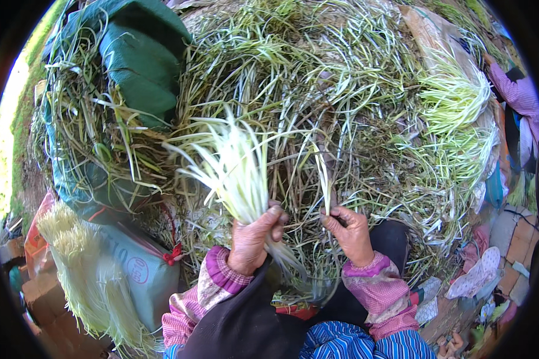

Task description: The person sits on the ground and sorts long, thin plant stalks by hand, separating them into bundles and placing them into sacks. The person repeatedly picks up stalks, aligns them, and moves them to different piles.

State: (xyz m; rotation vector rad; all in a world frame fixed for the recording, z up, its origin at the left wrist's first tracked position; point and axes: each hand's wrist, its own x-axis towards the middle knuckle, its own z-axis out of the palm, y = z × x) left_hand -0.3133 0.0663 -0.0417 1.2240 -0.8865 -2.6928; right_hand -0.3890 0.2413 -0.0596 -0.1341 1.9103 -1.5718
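Observation:
My left hand (254, 238) is closed around a bunch of pale green and white long-leaved stalks (238, 175), whose tops fan out upward and whose lower ends hang blurred below the fist. To its right, my right hand (348, 231) pinches a thin pale stalk (323, 179) between thumb and fingertips, pointing upward. Both hands are above a wide heap of loose, tangled green stalks and leaves (260, 85). Sorted-looking pale bundles (458, 98) lie at the heap's right side. Another bundle of pale stalks (85, 269) rests on a stuffed light-blue sack (143, 269) at lower left.
A green-blue sack (139, 63) with tangled stalks stands at upper left. Bricks (45, 296) are at lower left, more bricks (521, 242) at right near cloths (476, 273). Another person in a pink sleeve (505, 85) is at the far right.

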